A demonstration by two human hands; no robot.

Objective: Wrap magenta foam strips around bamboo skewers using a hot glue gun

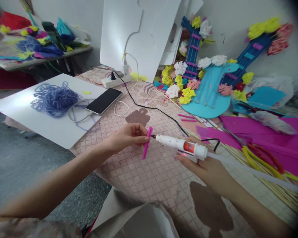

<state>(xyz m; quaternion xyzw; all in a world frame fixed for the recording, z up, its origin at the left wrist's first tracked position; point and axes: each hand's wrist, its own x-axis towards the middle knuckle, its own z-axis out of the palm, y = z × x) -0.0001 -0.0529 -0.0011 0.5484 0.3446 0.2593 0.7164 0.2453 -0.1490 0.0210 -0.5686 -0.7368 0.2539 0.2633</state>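
Note:
Between thumb and fingers my left hand [130, 137] pinches a pink paper-covered stick [146, 147], tilted nearly upright over the table. My right hand [208, 170] is wrapped round the handle of a white hot glue gun [175, 142]. Its dark nozzle points left and is at the stick, near the left fingertips; whether it touches I cannot tell. An orange window shows on the gun's body, and a long translucent glue stick [240, 170] sticks out of its back end. Part of the handle is hidden by my right fingers.
A phone [104, 100] and blue yarn [56, 99] lie on the white board [72, 132] at left. The black cable [159, 110] runs from the power strip [116, 80]. Paper guitars [208, 109] with crepe flowers lean at the back. Scissors [263, 158] and thin sticks lie right.

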